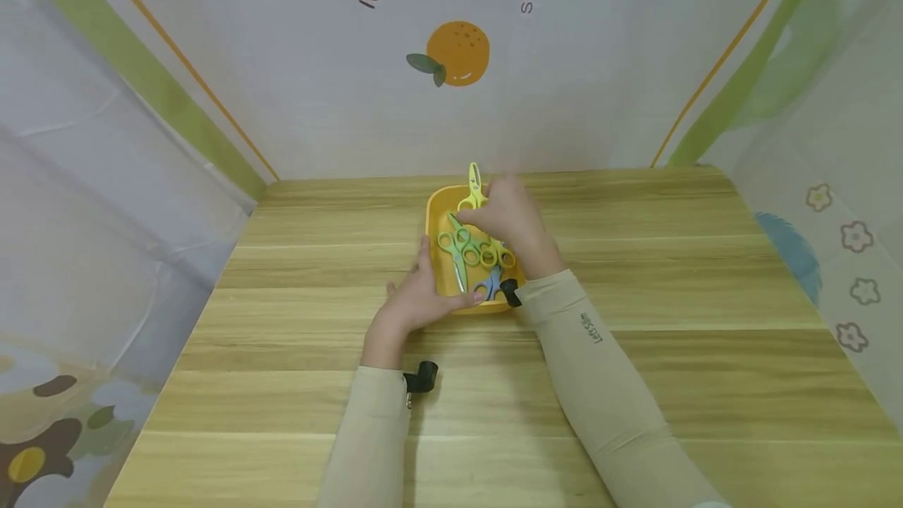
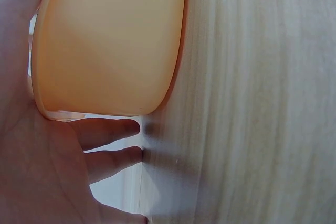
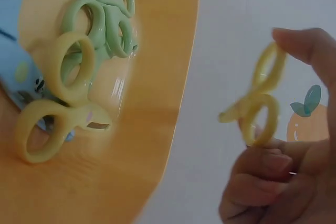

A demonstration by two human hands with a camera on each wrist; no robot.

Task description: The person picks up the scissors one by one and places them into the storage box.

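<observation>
A yellow plastic tray holds several small scissors. My right hand is over its far right part and grips a pair of yellow scissors by the finger loops, blades pointing away. The right wrist view shows these loops between thumb and fingers, clear of the tray wall. Green scissors, another yellow pair and blue scissors lie inside. My left hand rests around the near left corner, thumb along the near rim. Its fingers, seen in the left wrist view, stretch straight past the tray wall.
The tray stands on a wooden table near its back edge. Behind rises a white curtain printed with oranges. More printed cloth hangs at both sides. Black wrist mounts stick out from the sleeves.
</observation>
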